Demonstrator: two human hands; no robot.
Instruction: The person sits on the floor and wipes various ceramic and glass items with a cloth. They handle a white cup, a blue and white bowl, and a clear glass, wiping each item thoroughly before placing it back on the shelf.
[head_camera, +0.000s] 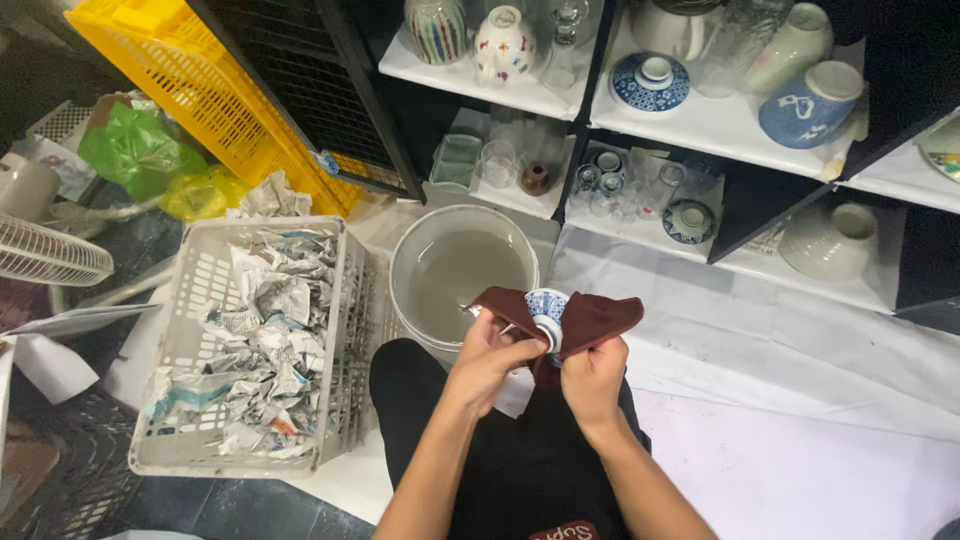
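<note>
Maroon cloth: soft and limp, draped over both hands at lower centre of the frame, wrapped about a small cup.
Cup: small blue-and-white ceramic piece, held above the person's lap, just in front of the bucket; only part of it peeks out of the cloth, so its full shape is hard to tell.
Left hand: closed around the cloth and the cup from the left side, fingers curled.
Right hand: pinched shut on the cloth from below and right, thumb pressed toward the cup.
Handling: the cup looks light, stiff and breakable, and probably slick if wet; best gripped around its body through the cloth, not by the thin rim.
Bucket: pale round tub with cloudy water, on the floor just above the hands in the frame.
Basket: grey plastic crate at left of the frame, filled with crumpled newspaper.
Yellow crate: leaning at upper left of the frame, beside green and yellow plastic bags.
Shelves: black-framed with white boards across the top of the frame, carrying bowls, cups and glasses, several in blue and white.
Fan: white wire guard at the far left edge.
Floor covering: white sheet at lower right of the frame.
</note>
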